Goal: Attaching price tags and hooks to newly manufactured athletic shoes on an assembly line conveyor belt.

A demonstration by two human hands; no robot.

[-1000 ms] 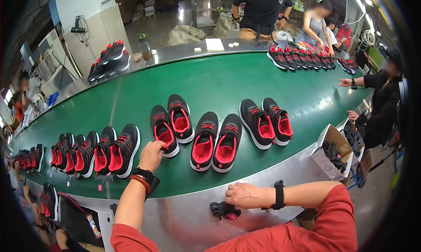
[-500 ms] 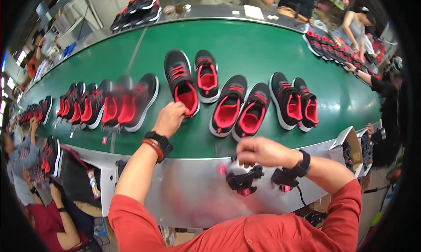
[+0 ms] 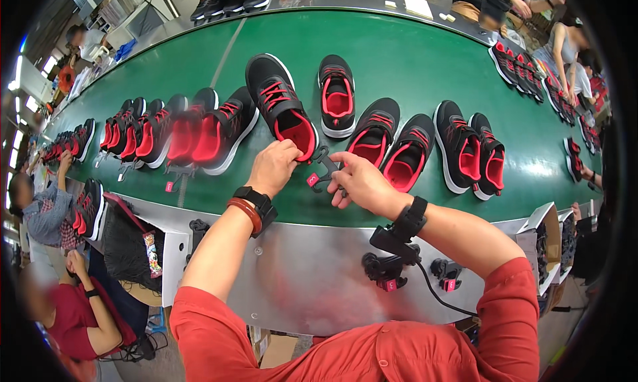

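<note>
My left hand (image 3: 274,166) is closed on the heel of a black sneaker (image 3: 278,93) with red laces and a red lining, its toe pointing away from me. My right hand (image 3: 362,182) pinches a black plastic shoe hanger (image 3: 325,166) with a pink tag, close beside that heel. Behind the hanger stands a second black-and-red sneaker (image 3: 337,93), apart from the held one. To the right are a pair of like sneakers (image 3: 375,126) and another pair (image 3: 458,142). Stacks of black hangers (image 3: 384,269) with pink tags lie on the metal ledge.
More sneakers stand in a row at left on the green conveyor belt (image 3: 399,43), some looking blurred. Open boxes (image 3: 541,239) of black pieces stand at right. A white box (image 3: 174,265) is at left. A black cable (image 3: 435,295) hangs from my right wrist. Other people work around the belt.
My right hand has moved from the hanger stacks up and left to the held sneaker's heel, now with a hanger in it. The left hand stays on the heel.
</note>
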